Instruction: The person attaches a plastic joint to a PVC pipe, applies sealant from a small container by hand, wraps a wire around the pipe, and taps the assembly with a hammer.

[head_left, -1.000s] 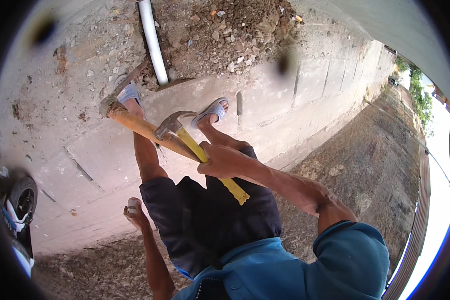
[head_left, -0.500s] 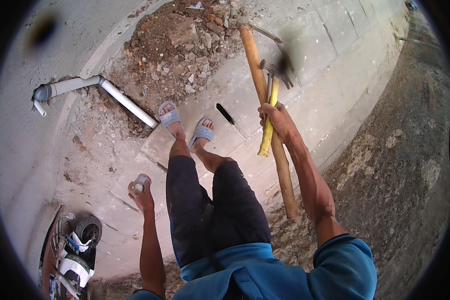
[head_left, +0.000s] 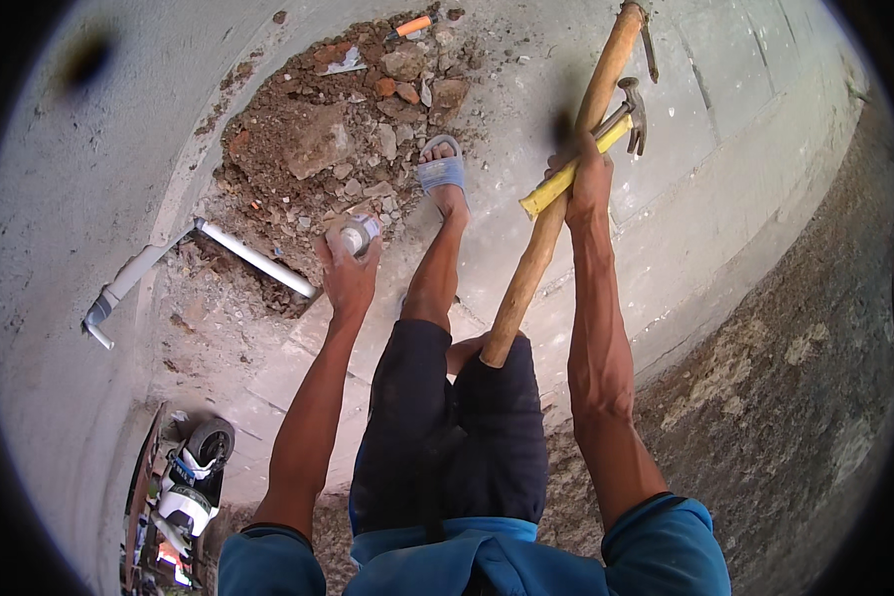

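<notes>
In my right hand (head_left: 590, 189) are two tools gripped together. One is a claw hammer (head_left: 558, 187) with a yellow handle and a metal head. The other is a long wooden-handled tool (head_left: 526, 283), slanting from above my thigh up to a narrow metal head at the top. A thin rod-like piece beside the hammer is partly hidden by my fingers. My left hand (head_left: 350, 278) is closed round a small pale container (head_left: 358, 234), perhaps a jar or bottle, held above the near edge of the rubble.
A heap of soil and broken rubble (head_left: 318, 144) lies ahead by the wall. An orange-handled object (head_left: 413, 26) rests at its far edge. White pipe (head_left: 256, 258) runs from the wall into a dug hole. A motorbike (head_left: 189, 497) stands at lower left; rough ground (head_left: 765, 397) is at right.
My left hand has come up and right with the container, over the rubble's edge. The tools in my right hand have risen and tilted rightward. One foot has stepped forward beside the rubble.
</notes>
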Motion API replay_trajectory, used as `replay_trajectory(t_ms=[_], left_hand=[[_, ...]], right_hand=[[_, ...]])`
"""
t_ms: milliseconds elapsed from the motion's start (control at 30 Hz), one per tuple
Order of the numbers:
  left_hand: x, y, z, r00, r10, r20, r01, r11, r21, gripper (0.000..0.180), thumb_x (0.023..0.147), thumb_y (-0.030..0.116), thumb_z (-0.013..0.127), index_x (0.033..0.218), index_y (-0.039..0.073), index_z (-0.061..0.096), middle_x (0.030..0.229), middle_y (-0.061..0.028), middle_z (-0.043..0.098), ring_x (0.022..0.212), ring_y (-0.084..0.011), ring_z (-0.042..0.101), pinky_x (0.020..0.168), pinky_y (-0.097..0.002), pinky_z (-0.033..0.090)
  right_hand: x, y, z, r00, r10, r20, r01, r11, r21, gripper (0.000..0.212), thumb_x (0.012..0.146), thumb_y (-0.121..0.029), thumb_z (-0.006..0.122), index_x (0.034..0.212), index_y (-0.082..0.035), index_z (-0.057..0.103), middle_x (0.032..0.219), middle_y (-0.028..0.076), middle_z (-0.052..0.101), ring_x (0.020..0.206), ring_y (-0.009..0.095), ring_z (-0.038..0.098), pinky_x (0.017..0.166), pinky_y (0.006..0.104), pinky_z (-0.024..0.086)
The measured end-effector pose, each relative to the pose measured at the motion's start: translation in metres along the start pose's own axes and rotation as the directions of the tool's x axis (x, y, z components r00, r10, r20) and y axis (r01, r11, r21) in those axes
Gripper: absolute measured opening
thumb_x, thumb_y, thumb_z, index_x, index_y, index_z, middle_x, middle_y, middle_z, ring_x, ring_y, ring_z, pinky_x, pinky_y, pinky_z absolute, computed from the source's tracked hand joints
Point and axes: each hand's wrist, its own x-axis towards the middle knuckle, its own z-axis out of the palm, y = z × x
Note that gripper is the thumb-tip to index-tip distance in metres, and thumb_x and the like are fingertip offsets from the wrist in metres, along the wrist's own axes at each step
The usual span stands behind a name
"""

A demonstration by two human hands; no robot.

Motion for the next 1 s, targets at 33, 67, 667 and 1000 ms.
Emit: replay_trajectory(t_ms=[33, 67, 667, 1000], left_hand=[[0.021, 0.026, 0.008, 0.999, 0.036, 0.013, -0.036, 0.999, 0.015, 0.071, 0.088, 0.031, 0.076, 0.146, 0.014, 0.040, 0.134, -0.0191, 0.044, 0.116, -0.0432, 0.056, 0.091, -0.0527, 0.051], [0.048, 0.055, 0.019, 0.997, 0.075, 0.014, -0.075, 0.997, 0.022, 0.069, 0.088, 0.032, 0.076, 0.145, 0.014, 0.040, 0.133, -0.0191, 0.044, 0.115, -0.0434, 0.057, 0.091, -0.0534, 0.051], [0.458, 0.302, 0.223, 0.973, 0.222, 0.070, -0.232, 0.901, 0.366, 0.071, 0.099, 0.016, 0.047, 0.162, 0.008, 0.016, 0.166, -0.0274, 0.016, 0.147, -0.0499, 0.028, 0.117, -0.0609, 0.030], [0.427, 0.309, 0.301, 0.966, 0.186, -0.182, -0.186, 0.982, 0.016, 0.077, 0.086, 0.027, 0.071, 0.147, 0.000, 0.033, 0.143, -0.0292, 0.036, 0.120, -0.0470, 0.056, 0.091, -0.0532, 0.054]], right_hand=[[0.017, 0.000, 0.005, 1.000, -0.028, -0.006, 0.028, 1.000, 0.010, 0.026, 0.091, -0.022, 0.059, 0.098, 0.003, 0.057, 0.078, 0.010, 0.058, 0.062, 0.020, 0.060, 0.057, 0.0351, 0.051], [0.036, -0.002, 0.012, 0.998, -0.067, -0.001, 0.067, 0.998, 0.022, 0.026, 0.090, -0.021, 0.059, 0.099, 0.003, 0.057, 0.078, 0.010, 0.058, 0.062, 0.020, 0.060, 0.058, 0.0351, 0.051], [0.383, 0.020, 0.140, 0.995, -0.063, -0.074, 0.062, 0.998, -0.012, 0.032, 0.082, -0.019, 0.066, 0.091, 0.011, 0.062, 0.087, 0.015, 0.062, 0.073, 0.025, 0.060, 0.069, 0.0417, 0.052], [0.547, 0.091, 0.049, 0.965, -0.067, 0.254, 0.170, 0.895, -0.413, 0.063, 0.082, -0.040, 0.073, 0.122, 0.007, 0.060, 0.109, 0.010, 0.061, 0.092, 0.025, 0.059, 0.081, 0.0390, 0.050]])
